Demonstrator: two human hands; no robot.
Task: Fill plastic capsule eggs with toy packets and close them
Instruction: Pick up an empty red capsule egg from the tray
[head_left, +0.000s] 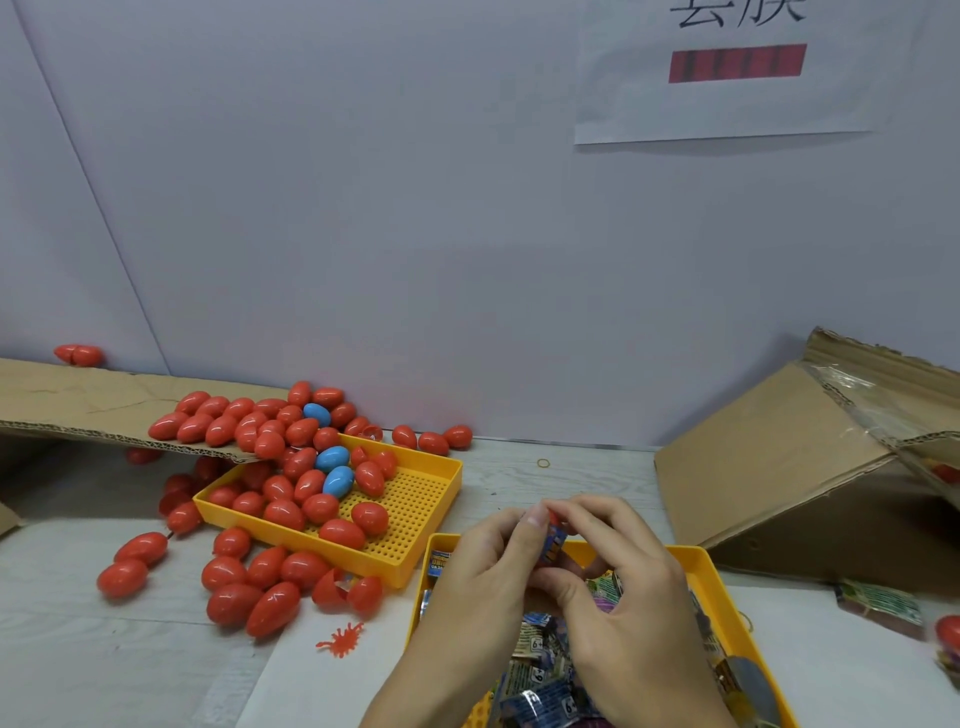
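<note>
At lower centre of the frame we see both hands meet above the packet tray (711, 574): left hand (483, 566) and right hand (618, 587), grips pinching one red egg (555, 517) with a blue packet (555, 543) in it.

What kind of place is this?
Probably a small toy-packing bench: heaps of red plastic eggs, yellow trays of eggs and toy packets, and torn cardboard boxes.

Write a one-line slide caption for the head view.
Both hands press a toy packet into a red capsule egg above the packet tray.
</note>
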